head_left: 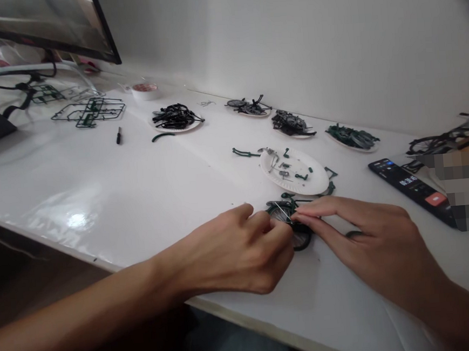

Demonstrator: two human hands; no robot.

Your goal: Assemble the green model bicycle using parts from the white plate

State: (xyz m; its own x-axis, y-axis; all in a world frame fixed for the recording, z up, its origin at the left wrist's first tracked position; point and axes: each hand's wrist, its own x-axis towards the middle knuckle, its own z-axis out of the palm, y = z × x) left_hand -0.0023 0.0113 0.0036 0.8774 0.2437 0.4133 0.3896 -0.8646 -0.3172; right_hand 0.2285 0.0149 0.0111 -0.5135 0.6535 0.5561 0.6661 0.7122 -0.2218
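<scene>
A small model bicycle [302, 240] with dark wheels and green parts is on the white table, partly covered by both hands. Curled fingers of my left hand [249, 253] close on its near left side; the fingertips are hidden. From the right, my right hand [369, 235] pinches thumb and forefinger together at the middle of the bicycle. What is between those fingertips is too small to make out. A thin silver rod [281, 210] slants across the wheel by the fingertips. Just behind, a white paper plate [269, 175] carries small green and grey parts.
Further plates hold black parts [177, 116], grey parts [291, 122] and green parts [351, 135]. Green sprue frames [91, 112], a screwdriver [119, 136] and a white bowl [146, 94] stand left. A phone [412, 188] lies right, near another model bicycle [430, 143]. A monitor [103, 29] overhangs the back left.
</scene>
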